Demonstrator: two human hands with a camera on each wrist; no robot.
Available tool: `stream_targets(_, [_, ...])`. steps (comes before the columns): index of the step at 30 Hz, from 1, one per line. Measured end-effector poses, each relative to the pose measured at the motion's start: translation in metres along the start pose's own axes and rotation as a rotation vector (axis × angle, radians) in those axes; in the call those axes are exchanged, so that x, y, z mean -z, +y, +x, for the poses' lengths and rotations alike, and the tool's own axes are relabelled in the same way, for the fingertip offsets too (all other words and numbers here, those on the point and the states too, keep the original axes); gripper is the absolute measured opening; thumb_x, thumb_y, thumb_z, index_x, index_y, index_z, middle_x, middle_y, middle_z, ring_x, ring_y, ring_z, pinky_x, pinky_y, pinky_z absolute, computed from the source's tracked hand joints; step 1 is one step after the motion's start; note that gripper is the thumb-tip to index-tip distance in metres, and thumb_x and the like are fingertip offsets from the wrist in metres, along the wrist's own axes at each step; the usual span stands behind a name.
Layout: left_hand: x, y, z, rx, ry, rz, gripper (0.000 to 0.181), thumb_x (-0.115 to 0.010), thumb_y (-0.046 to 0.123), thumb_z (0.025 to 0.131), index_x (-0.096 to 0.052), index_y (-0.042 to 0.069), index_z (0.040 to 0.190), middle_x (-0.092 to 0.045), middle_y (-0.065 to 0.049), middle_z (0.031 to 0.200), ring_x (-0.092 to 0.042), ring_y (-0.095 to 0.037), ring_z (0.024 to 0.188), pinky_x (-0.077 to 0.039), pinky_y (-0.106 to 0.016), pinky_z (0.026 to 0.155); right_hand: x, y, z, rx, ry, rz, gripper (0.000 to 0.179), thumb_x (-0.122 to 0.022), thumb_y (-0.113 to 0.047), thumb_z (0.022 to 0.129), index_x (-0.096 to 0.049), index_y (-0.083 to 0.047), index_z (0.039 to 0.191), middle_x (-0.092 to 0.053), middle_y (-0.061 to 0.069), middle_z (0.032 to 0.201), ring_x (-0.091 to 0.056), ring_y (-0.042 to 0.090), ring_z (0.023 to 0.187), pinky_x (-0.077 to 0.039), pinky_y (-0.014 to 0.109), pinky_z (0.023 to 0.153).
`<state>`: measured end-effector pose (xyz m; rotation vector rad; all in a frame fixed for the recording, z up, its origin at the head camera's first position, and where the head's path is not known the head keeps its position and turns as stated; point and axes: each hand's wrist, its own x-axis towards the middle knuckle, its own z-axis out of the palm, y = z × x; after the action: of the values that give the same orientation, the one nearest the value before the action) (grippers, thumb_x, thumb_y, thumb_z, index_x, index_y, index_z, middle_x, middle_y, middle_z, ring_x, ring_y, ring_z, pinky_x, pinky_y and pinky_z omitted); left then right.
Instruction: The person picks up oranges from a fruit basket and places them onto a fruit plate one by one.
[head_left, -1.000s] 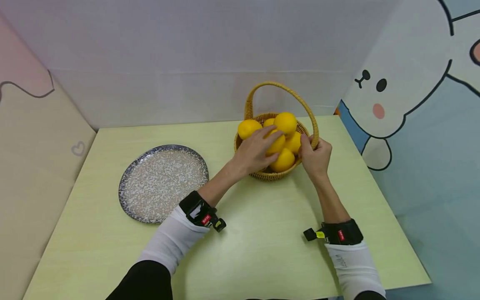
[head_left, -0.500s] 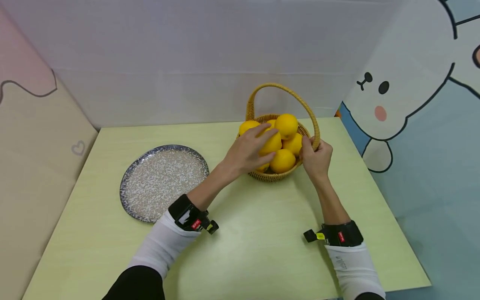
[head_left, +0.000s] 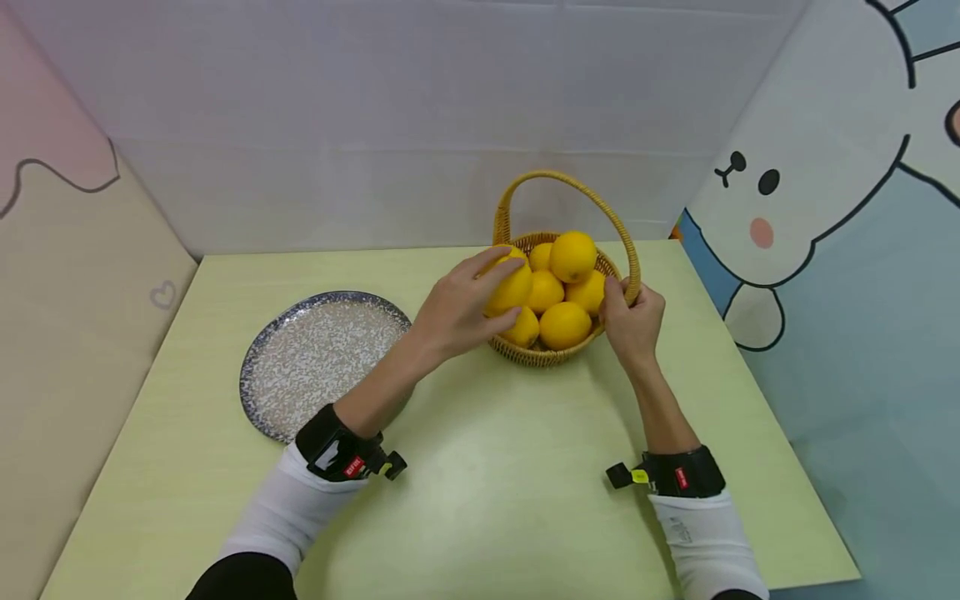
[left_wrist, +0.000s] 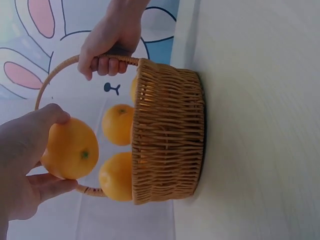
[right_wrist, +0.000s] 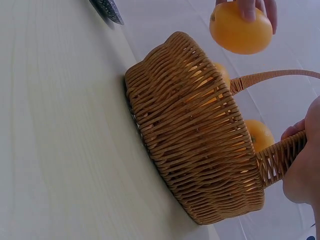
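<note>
My left hand (head_left: pixel 459 307) grips an orange (head_left: pixel 513 283), yellow in the head view, over the left side of the wicker basket (head_left: pixel 536 358). In the left wrist view the orange (left_wrist: pixel 70 148) is raised clear of the rim, with thumb and fingers round it and a green stem spot showing. Several more oranges (head_left: pixel 566 325) lie in the basket. My right hand (head_left: pixel 633 323) holds the right foot of the basket's arched handle (head_left: pixel 562 177). The right wrist view shows the basket (right_wrist: pixel 195 135) standing on the table.
A speckled oval plate (head_left: pixel 322 362) with a dark blue rim lies left of the basket on the pale table (head_left: pixel 510 500); my left forearm crosses over its right edge. A white wall (head_left: pixel 337 192) stands behind, and a wall with a cartoon rabbit (head_left: pixel 825 167) on the right.
My left hand has drawn the orange leftward from the middle of the pile to the basket's left side, uncovering other oranges. The right hand keeps its hold on the handle.
</note>
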<state>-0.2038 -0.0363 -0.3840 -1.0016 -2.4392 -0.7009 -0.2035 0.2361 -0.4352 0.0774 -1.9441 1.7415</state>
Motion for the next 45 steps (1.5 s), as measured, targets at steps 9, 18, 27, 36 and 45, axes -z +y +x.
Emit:
stream_targets(9, [0.027,-0.02,-0.037,0.036,0.046,0.012,0.061,-0.079,0.029,0.087,-0.062,0.011,0.143,-0.054,-0.015,0.148,-0.053,-0.029,0.129,-0.058,-0.042,0.091,0.003,0.006,0.001,0.026,-0.018,-0.008,0.046,-0.058,-0.01,0.103,-0.048,-0.003,0.058,-0.047,0.0,0.045,-0.038,0.016,0.035,-0.025,0.02,0.028])
stream_targets(18, [0.053,-0.043,-0.077,0.107,0.068,0.059,0.061,-0.082,0.027,0.082,-0.065,0.01,0.139,-0.057,-0.015,0.145,-0.059,-0.034,0.119,-0.061,-0.046,0.083,0.003,0.007,0.001,0.019,-0.011,-0.01,0.046,-0.057,-0.009,0.103,-0.048,-0.003,0.058,-0.047,-0.003,0.044,-0.037,0.013,0.034,-0.024,0.019,0.028])
stream_targets(27, [0.074,-0.064,-0.11,0.221,0.093,0.02,0.064,-0.086,0.024,0.08,-0.065,0.007,0.139,-0.056,-0.017,0.145,-0.061,-0.038,0.116,-0.061,-0.05,0.081,0.0,-0.019,-0.006,0.013,0.004,-0.016,0.044,-0.054,0.0,0.101,-0.047,-0.003,0.057,-0.046,-0.008,0.043,-0.036,0.008,0.034,-0.023,0.016,0.029])
stream_targets(36, [0.082,-0.098,-0.129,0.274,0.117,0.026,0.063,-0.086,0.014,0.078,-0.065,0.001,0.136,-0.058,-0.021,0.14,-0.063,-0.04,0.113,-0.061,-0.054,0.08,-0.001,-0.025,-0.008,0.036,-0.008,-0.012,0.046,-0.053,-0.004,0.102,-0.043,-0.001,0.058,-0.045,-0.007,0.044,-0.036,0.009,0.035,-0.024,0.016,0.03])
stream_targets(45, [0.077,-0.127,-0.139,0.388,0.076,0.004,0.062,-0.086,0.017,0.08,-0.064,0.0,0.135,-0.06,-0.02,0.137,-0.062,-0.041,0.109,-0.059,-0.057,0.078,-0.001,-0.024,-0.008,0.018,-0.017,-0.018,0.044,-0.053,-0.001,0.102,-0.045,-0.001,0.059,-0.047,-0.007,0.045,-0.038,0.009,0.036,-0.026,0.016,0.031])
